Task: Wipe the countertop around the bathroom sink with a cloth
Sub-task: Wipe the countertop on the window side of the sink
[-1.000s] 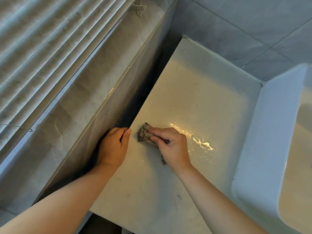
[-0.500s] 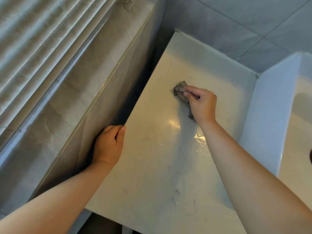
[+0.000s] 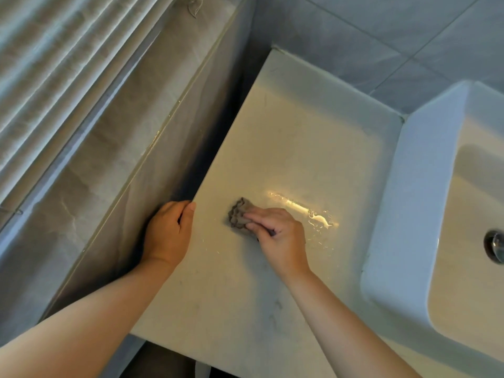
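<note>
A pale stone countertop (image 3: pixel 300 137) stretches left of a white vessel sink (image 3: pixel 425 203). My right hand (image 3: pixel 281 236) presses a small crumpled grey-brown cloth (image 3: pixel 238 214) flat onto the middle of the countertop; part of the cloth is hidden under my fingers. My left hand (image 3: pixel 169 230) curls over the countertop's left edge, thumb on top. Water drops and a wet streak (image 3: pixel 316 216) glisten just right of the cloth.
A grey tiled ledge (image 3: pixel 131 137) and window blinds (image 3: pixel 54 55) rise to the left, with a dark gap beside the counter. Grey wall tiles (image 3: pixel 368 36) close off the back. The sink's drain (image 3: pixel 495 249) shows at the far right.
My right hand has pulled the cloth back from the far part of the countertop toward me, ending near the middle. My left hand has kept its hold on the left edge.
</note>
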